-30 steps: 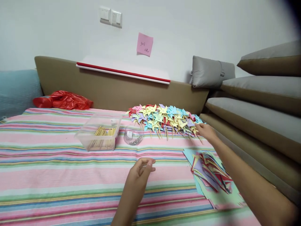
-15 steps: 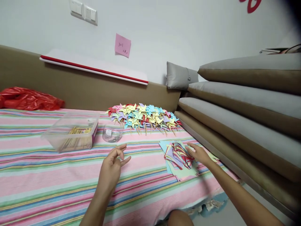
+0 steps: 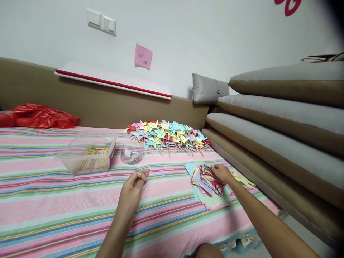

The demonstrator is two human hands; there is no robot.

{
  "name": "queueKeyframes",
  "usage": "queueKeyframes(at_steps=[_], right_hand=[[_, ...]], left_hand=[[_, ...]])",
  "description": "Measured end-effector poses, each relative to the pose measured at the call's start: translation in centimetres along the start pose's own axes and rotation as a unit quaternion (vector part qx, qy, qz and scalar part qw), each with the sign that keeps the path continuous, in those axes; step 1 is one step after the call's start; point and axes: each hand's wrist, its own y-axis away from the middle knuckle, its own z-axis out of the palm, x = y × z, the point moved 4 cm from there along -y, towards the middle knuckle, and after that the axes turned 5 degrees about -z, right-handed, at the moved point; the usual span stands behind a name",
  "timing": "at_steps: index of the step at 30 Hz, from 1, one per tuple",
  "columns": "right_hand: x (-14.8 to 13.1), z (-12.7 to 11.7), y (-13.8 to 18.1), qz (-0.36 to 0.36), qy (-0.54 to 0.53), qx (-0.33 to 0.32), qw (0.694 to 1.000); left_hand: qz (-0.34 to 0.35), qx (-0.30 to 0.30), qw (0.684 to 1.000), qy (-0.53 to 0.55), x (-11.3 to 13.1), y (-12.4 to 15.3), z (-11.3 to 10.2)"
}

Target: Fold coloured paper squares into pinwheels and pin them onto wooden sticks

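Note:
My right hand (image 3: 221,172) rests on a loose stack of coloured paper squares (image 3: 208,181) on the striped sheet, with its fingers pinching at the top sheets. Hovering over the sheet left of the stack, my left hand (image 3: 133,186) has its fingers curled and nothing visible in it. A heap of finished paper pinwheels on sticks (image 3: 166,135) lies farther back. Beside it stand a clear plastic box of wooden sticks (image 3: 90,156) and a small clear round tub of metal pins (image 3: 130,154).
The striped pink sheet (image 3: 53,200) covers a bed. A red plastic bag (image 3: 40,116) lies at the back left by the brown headboard. Stacked grey and brown cushions (image 3: 282,118) rise at the right. Paper scraps lie on the floor near my knee (image 3: 209,251).
My right hand drew back from the pinwheel heap to the paper stack. The left hand's fingers opened, then curled again. The view swung right.

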Motion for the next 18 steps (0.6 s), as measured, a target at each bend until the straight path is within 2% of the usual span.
queueKeyframes(at_steps=[4,9,14,18], right_hand=[[-0.3,-0.9,0.6,0.025,0.017,0.013,0.999],[-0.8,-3.4,2.7,0.056,0.010,0.073,0.996],[-1.3,-6.9,5.7,0.067,-0.051,0.178,0.981],[-3.5,-9.4,7.9,0.015,-0.175,0.289,0.941]], left_hand=[[-0.008,-0.003,1.000,0.002,0.2,0.0,0.1],[-0.017,-0.002,1.000,-0.008,0.2,0.1,-0.3],[-0.009,0.004,1.000,-0.013,0.2,0.1,-0.5],[-0.023,0.000,0.999,-0.029,-0.3,-0.2,-0.3]])
